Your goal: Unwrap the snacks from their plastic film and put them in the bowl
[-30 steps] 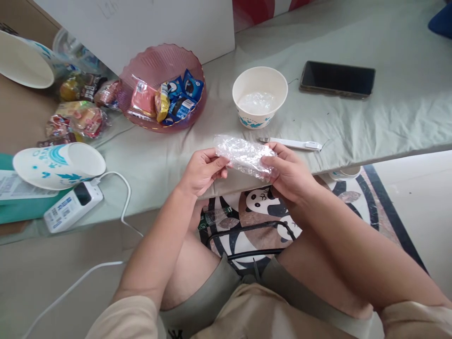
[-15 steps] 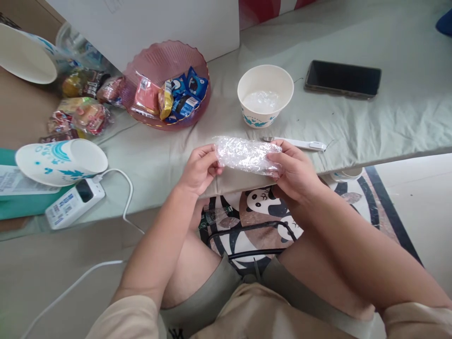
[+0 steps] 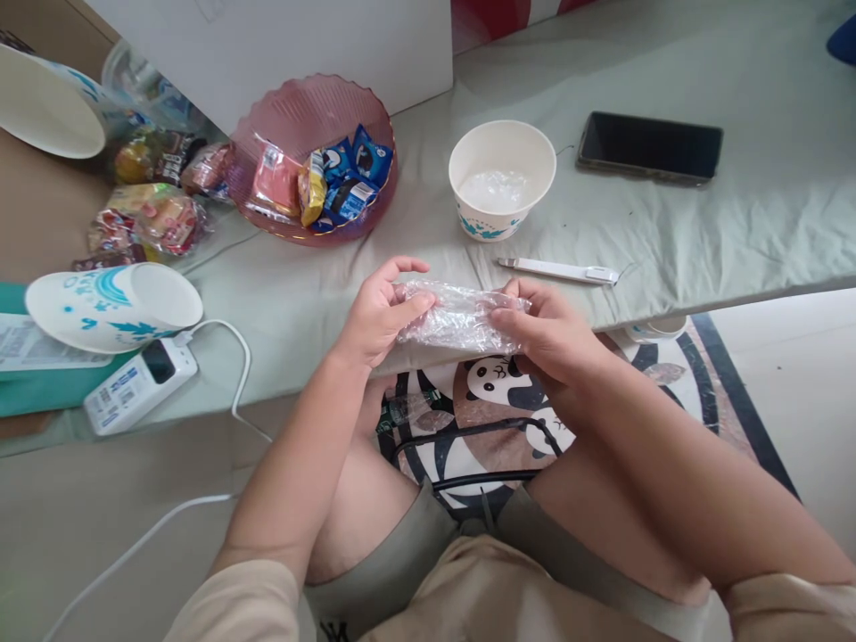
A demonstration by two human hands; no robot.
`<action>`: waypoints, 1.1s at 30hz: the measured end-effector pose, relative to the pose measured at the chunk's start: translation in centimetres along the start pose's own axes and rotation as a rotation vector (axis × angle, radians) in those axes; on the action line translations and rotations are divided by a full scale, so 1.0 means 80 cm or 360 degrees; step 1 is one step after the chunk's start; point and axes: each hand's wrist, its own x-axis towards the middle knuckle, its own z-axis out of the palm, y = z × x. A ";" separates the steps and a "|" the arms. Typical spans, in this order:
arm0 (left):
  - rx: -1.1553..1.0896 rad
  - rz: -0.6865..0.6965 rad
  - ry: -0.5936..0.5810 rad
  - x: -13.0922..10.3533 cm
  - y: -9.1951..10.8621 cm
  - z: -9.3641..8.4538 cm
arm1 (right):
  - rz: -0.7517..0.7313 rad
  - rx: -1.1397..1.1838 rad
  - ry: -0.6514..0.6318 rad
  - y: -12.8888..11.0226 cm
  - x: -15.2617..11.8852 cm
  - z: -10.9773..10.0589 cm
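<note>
A clear, crinkled sheet of bubble wrap or plastic film (image 3: pixel 461 323) stretches between my two hands above the table's front edge. My left hand (image 3: pixel 384 312) pinches its left end, thumb on top and the index finger sticking out. The right end is gripped by my right hand (image 3: pixel 552 325), thumb over the front. Just beyond the right hand lies a white utility knife (image 3: pixel 560 270). Behind the film stands a white paper bowl (image 3: pixel 503 192) with blue print, and crumpled clear plastic (image 3: pixel 496 189) sits inside it.
A pink glass bowl (image 3: pixel 294 107) holds several wrapped snacks. A black phone (image 3: pixel 650 147) lies at the right. On the left are a tipped paper bowl (image 3: pixel 86 303), a white power bank (image 3: pixel 140 383) with a cable (image 3: pixel 244 370), and packaged snacks (image 3: pixel 170 223). A white box (image 3: pixel 321 40) stands behind.
Both hands have come slightly down and closer together with the film. My left thumb has slid onto it and the index finger has lifted. The knife is now fully uncovered.
</note>
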 end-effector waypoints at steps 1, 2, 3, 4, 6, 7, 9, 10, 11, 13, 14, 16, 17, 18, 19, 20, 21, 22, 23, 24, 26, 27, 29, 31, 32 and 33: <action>0.0047 0.0045 0.0070 0.002 -0.001 -0.001 | 0.0007 0.0010 -0.0012 0.001 0.000 0.001; 0.0101 0.0135 0.0202 0.004 -0.002 -0.001 | -0.0018 0.0003 0.0017 0.001 0.000 0.002; 0.0164 0.0271 0.0386 0.004 -0.003 -0.001 | -0.0069 -0.0034 0.0081 0.001 0.000 0.003; 0.0235 0.0441 0.0583 0.002 -0.003 0.000 | -0.0137 -0.0117 0.0166 0.001 0.000 0.005; 0.0404 0.0782 0.0843 -0.005 -0.002 0.008 | -0.0288 -0.0373 0.0327 0.001 -0.001 0.009; 0.0507 0.0900 0.0843 -0.011 -0.002 0.014 | -0.0363 -0.0483 0.0368 0.001 -0.002 0.011; 0.0712 0.0959 0.0581 -0.022 -0.005 0.028 | -0.0466 -0.0535 0.0308 0.003 -0.003 0.016; 0.0767 0.0918 0.0411 -0.026 -0.008 0.036 | -0.0486 -0.0457 0.0230 0.004 -0.004 0.019; 0.0751 0.0845 0.0265 -0.029 -0.011 0.042 | -0.0480 -0.0325 0.0141 0.005 -0.005 0.022; 0.0561 0.0651 0.0029 -0.030 -0.017 0.052 | -0.0406 -0.0009 -0.0016 0.008 -0.005 0.027; 0.0439 0.0561 -0.0057 -0.029 -0.019 0.054 | -0.0356 0.0128 -0.0066 0.009 -0.005 0.030; 0.0285 0.0461 -0.0138 -0.024 -0.020 0.054 | -0.0278 0.0287 -0.0126 0.009 -0.004 0.032; 0.0287 0.0462 -0.0112 -0.021 -0.020 0.052 | -0.0265 0.0299 -0.0137 0.007 -0.004 0.032; 0.0330 0.0488 -0.0039 -0.019 -0.018 0.048 | -0.0274 0.0274 -0.0128 0.006 -0.003 0.031; 0.0391 0.0528 0.0077 -0.016 -0.016 0.043 | -0.0293 0.0217 -0.0096 0.004 -0.001 0.029; 0.0451 0.0576 0.0213 -0.014 -0.014 0.037 | -0.0307 0.0135 -0.0046 0.002 0.000 0.026; 0.0504 0.0628 0.0355 -0.012 -0.012 0.031 | -0.0311 0.0046 0.0015 0.000 0.001 0.023; 0.0532 0.0687 0.0495 -0.011 -0.008 0.025 | -0.0301 -0.0041 0.0074 -0.001 0.002 0.021; 0.0544 0.0755 0.0628 -0.010 -0.004 0.020 | -0.0280 -0.0119 0.0117 -0.003 0.002 0.019; 0.0558 0.0829 0.0757 -0.008 0.002 0.016 | -0.0258 -0.0182 0.0140 -0.004 0.003 0.018; 0.0631 0.0979 0.0948 -0.003 0.020 0.015 | -0.0229 -0.0270 0.0132 -0.006 0.004 0.017; 0.0699 0.1061 0.1008 0.002 0.032 0.018 | -0.0228 -0.0302 0.0115 -0.007 0.004 0.017; 0.0875 0.1235 0.1033 0.022 0.058 0.032 | -0.0235 -0.0350 0.0077 -0.009 0.005 0.019; 0.1039 0.1338 0.0956 0.055 0.081 0.053 | -0.0243 -0.0373 0.0058 -0.011 0.005 0.019; 0.1071 0.1279 0.0788 0.075 0.090 0.064 | -0.0242 -0.0379 0.0058 -0.012 0.006 0.019; 0.1091 0.1195 0.0609 0.097 0.096 0.074 | -0.0239 -0.0384 0.0059 -0.013 0.006 0.019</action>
